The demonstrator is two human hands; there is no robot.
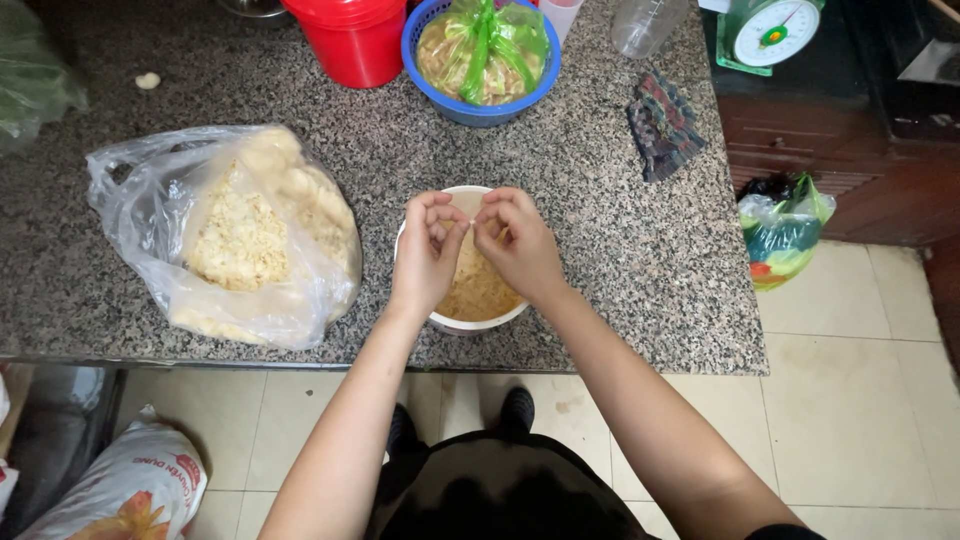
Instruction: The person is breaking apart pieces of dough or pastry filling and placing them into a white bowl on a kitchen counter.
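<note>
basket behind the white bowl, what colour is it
Blue basket, seen in the head view.

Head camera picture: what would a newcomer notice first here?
First, the two hands, left hand and right hand, pinching something small over a white bowl of yellowish crumbs at the counter's near edge. To the left lies a clear plastic bag of pale crumbs.

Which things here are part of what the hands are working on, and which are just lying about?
In use: left hand, right hand, white bowl beneath them, clear bag beside it.
Lying about: red bucket, blue basket, cloth, scale, measuring cup.
</note>
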